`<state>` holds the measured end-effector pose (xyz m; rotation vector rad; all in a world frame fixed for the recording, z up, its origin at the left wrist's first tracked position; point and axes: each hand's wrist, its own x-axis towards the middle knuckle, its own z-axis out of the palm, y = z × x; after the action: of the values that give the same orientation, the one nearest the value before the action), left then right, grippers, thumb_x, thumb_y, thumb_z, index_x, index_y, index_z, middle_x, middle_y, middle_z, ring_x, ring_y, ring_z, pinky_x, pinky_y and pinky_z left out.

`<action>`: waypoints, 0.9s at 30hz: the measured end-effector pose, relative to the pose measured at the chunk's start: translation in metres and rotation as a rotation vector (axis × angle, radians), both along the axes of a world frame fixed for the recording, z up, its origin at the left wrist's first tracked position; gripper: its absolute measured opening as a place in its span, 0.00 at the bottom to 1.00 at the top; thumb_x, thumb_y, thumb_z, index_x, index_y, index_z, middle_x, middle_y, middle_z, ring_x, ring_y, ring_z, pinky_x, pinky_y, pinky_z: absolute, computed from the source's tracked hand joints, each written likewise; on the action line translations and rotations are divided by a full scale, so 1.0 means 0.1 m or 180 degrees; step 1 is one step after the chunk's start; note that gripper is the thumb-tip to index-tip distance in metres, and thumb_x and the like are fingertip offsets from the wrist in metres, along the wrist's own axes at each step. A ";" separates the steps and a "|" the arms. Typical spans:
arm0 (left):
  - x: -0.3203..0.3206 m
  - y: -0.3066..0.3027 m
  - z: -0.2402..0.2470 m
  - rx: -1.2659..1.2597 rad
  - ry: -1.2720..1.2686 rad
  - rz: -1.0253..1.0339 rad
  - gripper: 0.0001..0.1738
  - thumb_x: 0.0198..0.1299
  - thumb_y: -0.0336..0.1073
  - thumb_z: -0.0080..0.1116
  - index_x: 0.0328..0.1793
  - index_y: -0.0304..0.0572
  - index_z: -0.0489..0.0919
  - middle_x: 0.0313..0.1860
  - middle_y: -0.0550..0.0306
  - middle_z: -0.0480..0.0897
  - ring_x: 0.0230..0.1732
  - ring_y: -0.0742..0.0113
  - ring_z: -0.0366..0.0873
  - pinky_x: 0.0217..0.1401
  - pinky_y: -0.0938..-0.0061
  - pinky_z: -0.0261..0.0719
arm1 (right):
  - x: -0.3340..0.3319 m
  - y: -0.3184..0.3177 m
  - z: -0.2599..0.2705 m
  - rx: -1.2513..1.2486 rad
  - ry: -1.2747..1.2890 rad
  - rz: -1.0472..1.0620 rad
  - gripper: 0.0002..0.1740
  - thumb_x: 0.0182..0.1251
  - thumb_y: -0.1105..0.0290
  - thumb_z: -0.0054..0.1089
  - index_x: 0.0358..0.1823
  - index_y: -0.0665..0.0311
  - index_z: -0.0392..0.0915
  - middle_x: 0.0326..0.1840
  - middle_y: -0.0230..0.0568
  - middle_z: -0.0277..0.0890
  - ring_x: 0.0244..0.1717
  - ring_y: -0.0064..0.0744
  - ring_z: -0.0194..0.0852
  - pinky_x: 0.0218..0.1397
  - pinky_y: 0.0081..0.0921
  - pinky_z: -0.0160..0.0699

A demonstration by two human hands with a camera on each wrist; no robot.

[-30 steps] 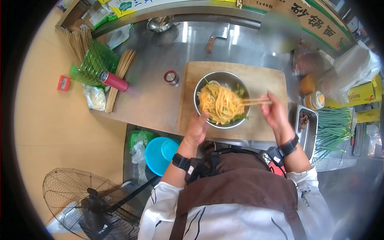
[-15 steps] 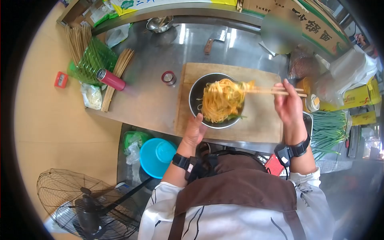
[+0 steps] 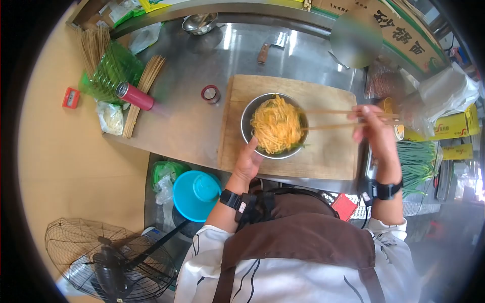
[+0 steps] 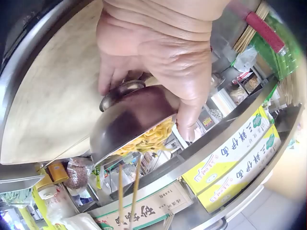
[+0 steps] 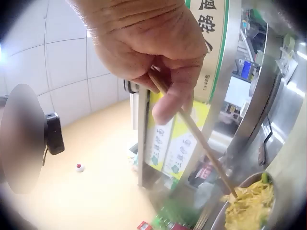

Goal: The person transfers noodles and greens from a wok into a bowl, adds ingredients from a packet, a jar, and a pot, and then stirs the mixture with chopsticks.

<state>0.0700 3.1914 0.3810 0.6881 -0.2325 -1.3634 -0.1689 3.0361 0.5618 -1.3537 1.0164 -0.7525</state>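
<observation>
A steel bowl [image 3: 246, 132] full of yellow noodles [image 3: 276, 124] with green vegetable strips is over the wooden cutting board [image 3: 328, 151]. My left hand [image 3: 249, 160] grips its near left side. In the left wrist view the thumb lies at the rim, the fingers reach below by the foot ring [image 4: 123, 94], and the bowl is tilted. My right hand [image 3: 375, 129] holds a pair of long chopsticks [image 3: 333, 126], spread apart, their tips in the noodles. The right wrist view shows a chopstick [image 5: 206, 147] running from between thumb and fingers down into the noodles.
Beyond the board lies a cleaver [image 3: 263, 52]. A red jar lid [image 3: 210, 94], a red thermos [image 3: 135, 96] and bundled skewers [image 3: 144, 96] are to the left. Green onions [image 3: 417, 164] lie on the right, a blue bucket [image 3: 184, 207] below the counter edge.
The chopsticks lifted noodles at the bowl's right side, then came down into them, now spread wider. My right hand has moved right. My left hand keeps its grip on the bowl.
</observation>
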 end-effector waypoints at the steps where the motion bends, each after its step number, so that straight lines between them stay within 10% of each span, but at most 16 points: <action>1: -0.01 -0.01 0.00 0.0009 -0.0013 -0.0011 0.33 0.60 0.49 0.55 0.65 0.37 0.64 0.63 0.55 0.70 0.63 0.62 0.66 0.68 0.65 0.59 | 0.00 -0.04 -0.23 0.0127 -0.0002 0.0033 0.19 0.69 0.61 0.45 0.41 0.74 0.74 0.32 0.48 0.77 0.19 0.27 0.74 0.22 0.21 0.76; 10: -0.02 -0.14 -0.03 -0.0022 -0.0581 -0.0120 0.41 0.54 0.56 0.59 0.67 0.38 0.62 0.65 0.56 0.68 0.66 0.62 0.63 0.69 0.64 0.59 | 0.15 0.03 -1.35 0.2049 -0.1749 -0.0696 0.18 0.71 0.61 0.41 0.39 0.71 0.72 0.30 0.49 0.79 0.21 0.29 0.77 0.23 0.19 0.78; 27: -0.03 -0.27 0.03 -0.0467 -0.0042 -0.0075 0.34 0.58 0.49 0.57 0.66 0.37 0.64 0.64 0.58 0.69 0.65 0.63 0.64 0.68 0.65 0.58 | 0.08 -0.10 -0.18 0.1158 -0.2566 -0.0562 0.17 0.69 0.62 0.47 0.35 0.72 0.75 0.27 0.52 0.78 0.17 0.30 0.74 0.21 0.16 0.74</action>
<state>0.0673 3.1642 0.3840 0.5734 -0.3487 -1.3499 -0.1606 3.0259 0.5438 -0.5521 0.5769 -1.0648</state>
